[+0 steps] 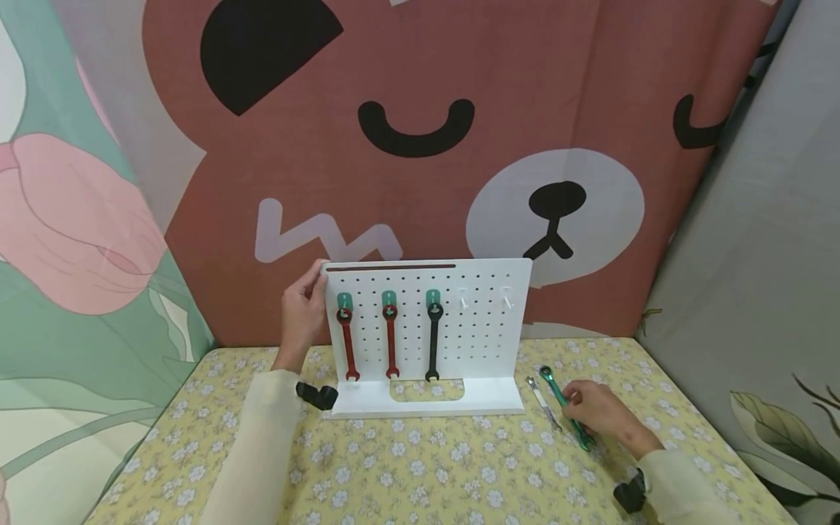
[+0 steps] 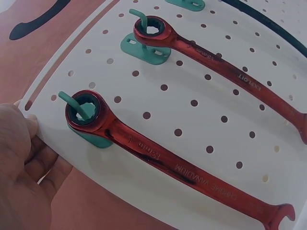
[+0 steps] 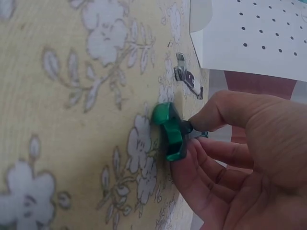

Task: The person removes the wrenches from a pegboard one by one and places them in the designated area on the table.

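A white pegboard stand (image 1: 485,343) stands on the table, its upper left corner gripped by my left hand (image 1: 307,310). Two red wrenches, the left one (image 2: 158,158) and its neighbour (image 2: 225,67), hang by their ring ends on green hooks. To their right hangs a black wrench (image 1: 433,343) on a third green hook. Two clear hooks, one (image 1: 463,299) beside the other (image 1: 507,297), carry nothing. Right of the stand my right hand (image 1: 600,412) pinches a green wrench (image 3: 170,132) between thumb and fingers, low over the tabletop. Beside it lies a silver wrench (image 1: 543,403).
A yellow floral cloth (image 1: 420,474) covers the table. Close behind the stand hangs a curtain with a brown bear print (image 1: 420,197). Grey fabric (image 1: 741,292) hangs along the right side. Dark cameras are strapped at both wrists.
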`<control>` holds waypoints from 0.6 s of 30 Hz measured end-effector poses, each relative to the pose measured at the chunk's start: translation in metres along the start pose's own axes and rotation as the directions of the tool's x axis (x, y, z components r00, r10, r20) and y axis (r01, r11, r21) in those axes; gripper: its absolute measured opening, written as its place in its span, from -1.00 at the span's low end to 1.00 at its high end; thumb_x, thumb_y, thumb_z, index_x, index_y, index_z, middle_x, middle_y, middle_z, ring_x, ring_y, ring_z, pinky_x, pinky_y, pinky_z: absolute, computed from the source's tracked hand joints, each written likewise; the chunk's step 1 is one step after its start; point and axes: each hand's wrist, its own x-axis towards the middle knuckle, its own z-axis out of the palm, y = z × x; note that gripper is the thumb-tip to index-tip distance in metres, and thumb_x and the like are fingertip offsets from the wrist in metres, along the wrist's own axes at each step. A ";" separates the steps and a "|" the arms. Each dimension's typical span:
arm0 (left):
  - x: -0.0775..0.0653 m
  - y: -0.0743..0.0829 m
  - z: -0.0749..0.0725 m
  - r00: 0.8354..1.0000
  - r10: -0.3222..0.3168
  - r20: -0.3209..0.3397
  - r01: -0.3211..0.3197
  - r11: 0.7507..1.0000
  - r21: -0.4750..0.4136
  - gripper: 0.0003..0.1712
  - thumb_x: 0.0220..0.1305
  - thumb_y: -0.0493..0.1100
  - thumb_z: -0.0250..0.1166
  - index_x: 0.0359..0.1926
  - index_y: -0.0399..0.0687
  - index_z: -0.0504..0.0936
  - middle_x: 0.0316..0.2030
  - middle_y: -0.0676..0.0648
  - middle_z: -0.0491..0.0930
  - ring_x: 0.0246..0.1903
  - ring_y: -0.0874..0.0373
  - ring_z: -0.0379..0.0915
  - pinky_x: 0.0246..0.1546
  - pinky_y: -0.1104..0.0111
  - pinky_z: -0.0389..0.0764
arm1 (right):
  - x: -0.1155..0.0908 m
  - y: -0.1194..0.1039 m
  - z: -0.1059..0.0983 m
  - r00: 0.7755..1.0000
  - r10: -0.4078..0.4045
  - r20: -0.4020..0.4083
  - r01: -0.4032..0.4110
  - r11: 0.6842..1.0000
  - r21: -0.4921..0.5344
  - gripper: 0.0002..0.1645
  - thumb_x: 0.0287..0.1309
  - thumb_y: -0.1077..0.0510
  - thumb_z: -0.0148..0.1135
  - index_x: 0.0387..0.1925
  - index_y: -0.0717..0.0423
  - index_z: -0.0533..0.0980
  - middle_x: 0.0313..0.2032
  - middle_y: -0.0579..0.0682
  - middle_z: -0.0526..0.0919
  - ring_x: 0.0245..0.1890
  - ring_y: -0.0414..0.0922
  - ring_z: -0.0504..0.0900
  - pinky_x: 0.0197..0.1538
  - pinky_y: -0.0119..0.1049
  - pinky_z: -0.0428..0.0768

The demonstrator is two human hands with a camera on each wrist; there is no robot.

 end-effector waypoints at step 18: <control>-0.001 0.003 -0.001 1.000 -0.009 -0.001 0.009 1.000 -0.004 -0.57 0.58 -0.19 0.16 0.37 -0.11 0.57 0.29 -0.08 0.54 -0.04 0.02 0.57 -0.30 0.52 0.42 | 0.007 -0.012 0.003 0.996 -0.014 -0.085 0.002 0.990 -0.144 -0.62 0.39 0.15 0.26 0.11 0.33 0.54 -0.17 0.19 0.70 -0.42 -0.09 0.63 -0.40 -0.09 0.56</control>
